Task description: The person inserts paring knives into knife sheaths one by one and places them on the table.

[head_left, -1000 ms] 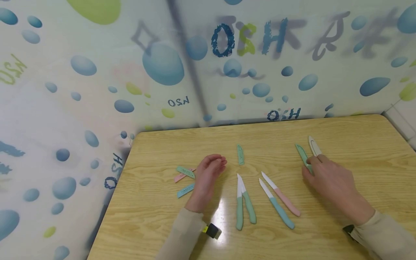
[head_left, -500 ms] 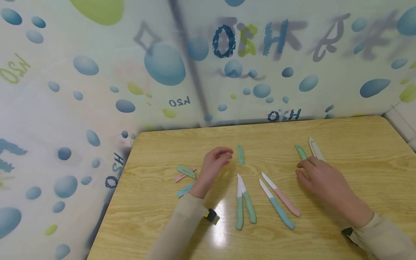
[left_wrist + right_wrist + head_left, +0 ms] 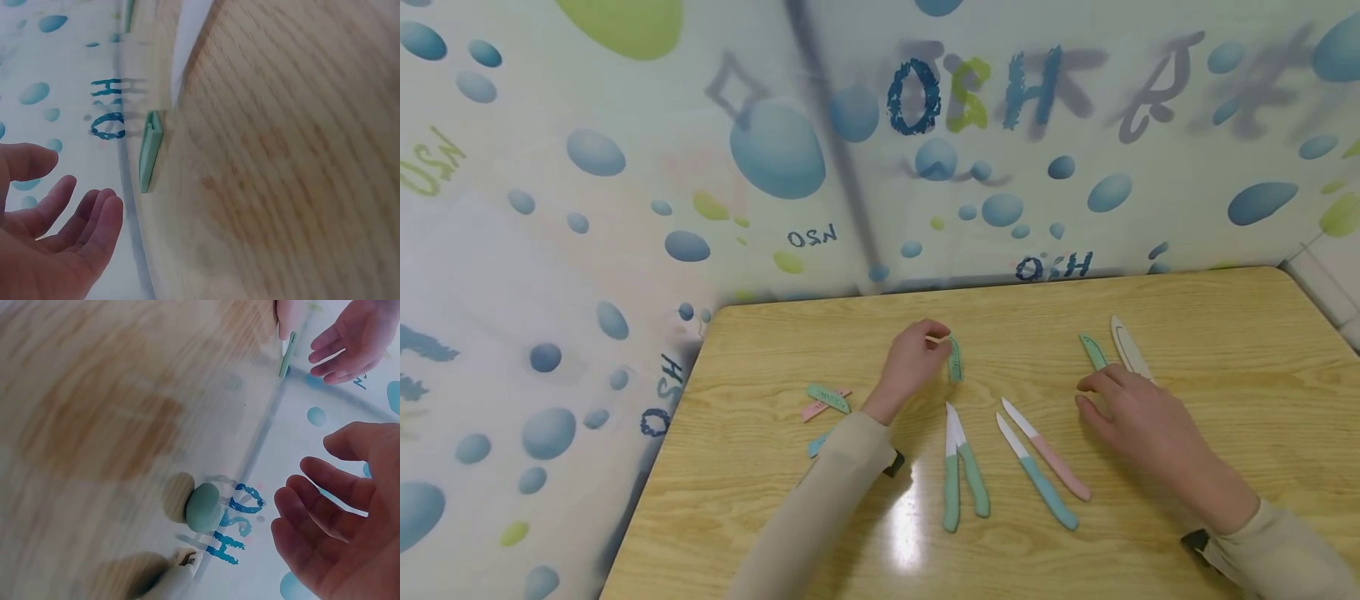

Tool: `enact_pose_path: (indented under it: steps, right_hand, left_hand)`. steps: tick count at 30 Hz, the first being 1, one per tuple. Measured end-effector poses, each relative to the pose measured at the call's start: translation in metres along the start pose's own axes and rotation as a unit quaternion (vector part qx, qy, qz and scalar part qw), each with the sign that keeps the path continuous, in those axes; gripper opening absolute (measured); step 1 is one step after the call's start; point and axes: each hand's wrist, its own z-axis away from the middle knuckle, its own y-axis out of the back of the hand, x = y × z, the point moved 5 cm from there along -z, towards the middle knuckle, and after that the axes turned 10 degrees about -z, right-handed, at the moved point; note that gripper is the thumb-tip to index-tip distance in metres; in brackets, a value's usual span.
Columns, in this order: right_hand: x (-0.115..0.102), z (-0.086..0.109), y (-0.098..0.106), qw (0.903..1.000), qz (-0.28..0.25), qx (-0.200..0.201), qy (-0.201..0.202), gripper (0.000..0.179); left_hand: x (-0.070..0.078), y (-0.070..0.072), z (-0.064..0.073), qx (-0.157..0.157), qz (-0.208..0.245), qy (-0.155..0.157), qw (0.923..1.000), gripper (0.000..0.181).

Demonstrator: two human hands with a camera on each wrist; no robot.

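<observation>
My left hand point(image 3: 917, 358) hangs beside a green knife sheath point(image 3: 956, 362) at the middle back of the table, its fingers loosely bent. In the left wrist view that sheath lies apart from the fingertips point(image 3: 109, 215), and nothing is between them. My right hand point(image 3: 1138, 425) hovers with relaxed fingers over a green sheathed knife point(image 3: 1093, 352), hiding its near end. A rounded green handle end point(image 3: 204, 508) shows in the right wrist view, apart from the fingers. Next to it lies a white, pointed item point(image 3: 1129, 346) with an outlined slot, partly behind the hand.
Between the hands lie two green-handled knives point(image 3: 952, 492), a blue-handled knife point(image 3: 1048, 492) and a pink-handled knife point(image 3: 1060, 467), white blades pointing away. At left, a green sheath point(image 3: 827, 397) crosses a pink sheath point(image 3: 814, 410); a blue sheath point(image 3: 817, 445) is partly covered by the sleeve.
My left hand has moved right and away from me, up to the lone green sheath. My right hand has drawn back slightly from the green sheathed knife, its fingers now loose.
</observation>
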Motion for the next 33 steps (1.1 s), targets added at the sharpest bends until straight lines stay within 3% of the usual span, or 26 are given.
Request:
enact_pose_path:
  steps: [8, 12, 17, 21, 27, 33]
  right_hand:
    - [0.000, -0.001, -0.001, 1.0000, -0.003, 0.003, 0.000, 0.020]
    - [0.000, -0.001, -0.002, 1.0000, -0.004, 0.007, 0.001, 0.020]
    - [0.000, -0.001, -0.004, 1.0000, -0.008, 0.000, -0.002, 0.020]
    - [0.000, -0.002, -0.004, 0.9999, -0.011, -0.005, -0.001, 0.020]
    - [-0.003, -0.002, -0.006, 0.9997, -0.017, -0.020, -0.004, 0.020]
    - [-0.004, -0.002, -0.009, 0.9991, -0.027, -0.031, -0.004, 0.019]
  left_hand:
    - [0.003, -0.013, -0.015, -0.018, -0.115, -0.008, 0.9931, 0.036]
    - [0.004, -0.021, -0.020, -0.027, -0.180, -0.008, 0.9833, 0.045]
    - [0.008, -0.026, -0.020, -0.034, -0.224, 0.002, 0.9741, 0.050]
    - [0.011, -0.028, -0.021, -0.028, -0.263, -0.013, 0.9644, 0.048]
    - [0.011, -0.030, -0.022, -0.021, -0.285, -0.030, 0.9579, 0.037]
    - [0.010, -0.027, -0.024, -0.015, -0.259, -0.016, 0.9657, 0.025]
